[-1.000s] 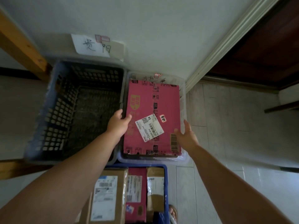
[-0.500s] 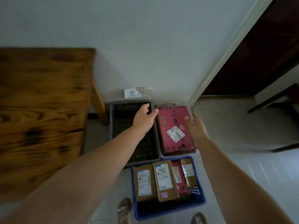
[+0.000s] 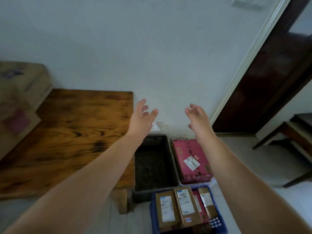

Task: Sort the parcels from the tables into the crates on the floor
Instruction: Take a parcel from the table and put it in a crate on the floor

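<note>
A pink parcel [image 3: 192,159] with a white label lies in a pale crate [image 3: 212,181] on the floor by the wall. To its left stands a dark crate [image 3: 154,186] with nothing visible inside. In front, a blue crate [image 3: 222,228] holds several brown and pink parcels [image 3: 184,206]. My left hand [image 3: 141,118] and my right hand [image 3: 197,119] are raised in front of the wall, well above the crates, fingers relaxed, holding nothing. More cardboard parcels [image 3: 18,98] lie blurred on the wooden table [image 3: 67,141] at the far left.
A paper label [image 3: 158,126] is stuck to the wall behind the dark crate. A dark wooden door [image 3: 270,73] stands at the right, with a low wooden bench [image 3: 293,137] beyond it. Pale floor tiles stretch to the right of the crates.
Both hands have lifted away from the pink parcel, which stays in the pale crate. The view has risen and swung left, bringing the table and its parcels into sight.
</note>
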Action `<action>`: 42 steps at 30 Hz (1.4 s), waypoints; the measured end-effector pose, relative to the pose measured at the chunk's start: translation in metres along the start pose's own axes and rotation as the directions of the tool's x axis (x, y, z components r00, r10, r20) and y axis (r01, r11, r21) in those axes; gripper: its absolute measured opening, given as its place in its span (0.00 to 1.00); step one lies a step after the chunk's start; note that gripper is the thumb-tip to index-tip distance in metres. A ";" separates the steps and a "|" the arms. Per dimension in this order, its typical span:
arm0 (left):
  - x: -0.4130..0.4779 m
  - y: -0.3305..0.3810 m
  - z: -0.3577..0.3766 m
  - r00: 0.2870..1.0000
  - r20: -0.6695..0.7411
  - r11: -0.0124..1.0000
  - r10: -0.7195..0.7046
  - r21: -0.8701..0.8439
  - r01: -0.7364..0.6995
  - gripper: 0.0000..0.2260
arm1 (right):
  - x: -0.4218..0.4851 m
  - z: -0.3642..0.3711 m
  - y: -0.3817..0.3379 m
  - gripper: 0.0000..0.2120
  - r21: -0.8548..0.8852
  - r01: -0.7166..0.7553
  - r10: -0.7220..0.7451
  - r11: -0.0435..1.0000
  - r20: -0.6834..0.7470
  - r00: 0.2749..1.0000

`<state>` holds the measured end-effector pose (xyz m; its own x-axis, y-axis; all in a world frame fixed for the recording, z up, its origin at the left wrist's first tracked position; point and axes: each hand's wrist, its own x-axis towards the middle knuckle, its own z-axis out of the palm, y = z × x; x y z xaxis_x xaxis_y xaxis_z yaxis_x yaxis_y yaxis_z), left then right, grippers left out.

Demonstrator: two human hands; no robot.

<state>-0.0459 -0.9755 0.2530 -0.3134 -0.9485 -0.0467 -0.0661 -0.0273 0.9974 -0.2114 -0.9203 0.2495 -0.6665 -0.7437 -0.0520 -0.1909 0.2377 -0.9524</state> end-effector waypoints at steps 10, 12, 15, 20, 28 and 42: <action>-0.131 0.034 -0.184 0.970 -0.207 0.988 0.124 0.113 -0.102 0.27 | -0.176 0.100 -0.075 0.20 0.113 0.126 -0.138 0.986 0.109 0.984; -0.148 0.038 -0.223 0.956 -0.256 0.986 0.146 0.119 -0.119 0.27 | -0.204 0.127 -0.094 0.20 0.134 0.163 -0.184 0.977 0.161 0.970; -0.167 0.041 -0.278 0.933 -0.324 0.987 0.153 0.091 -0.131 0.27 | -0.234 0.167 -0.118 0.21 0.140 0.212 -0.239 0.967 0.228 0.944; -0.181 0.036 -0.377 0.886 -0.440 0.989 0.145 0.090 -0.117 0.25 | -0.275 0.249 -0.143 0.20 0.135 0.218 -0.249 0.967 0.297 0.922; -0.151 0.007 -0.537 0.856 -0.510 0.981 0.088 0.192 0.013 0.26 | -0.307 0.397 -0.161 0.24 0.103 0.126 -0.154 0.987 0.346 0.926; -0.066 -0.050 -0.662 0.876 -0.460 0.978 -0.145 0.066 0.197 0.35 | -0.302 0.525 -0.136 0.54 -0.093 -0.173 0.197 0.980 0.436 0.878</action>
<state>0.6050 -1.1200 0.2420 0.1713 -0.9720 -0.1611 -0.1885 -0.1928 0.9629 0.3944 -1.0565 0.2373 -0.3090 -0.8787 -0.3639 -0.1386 0.4201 -0.8968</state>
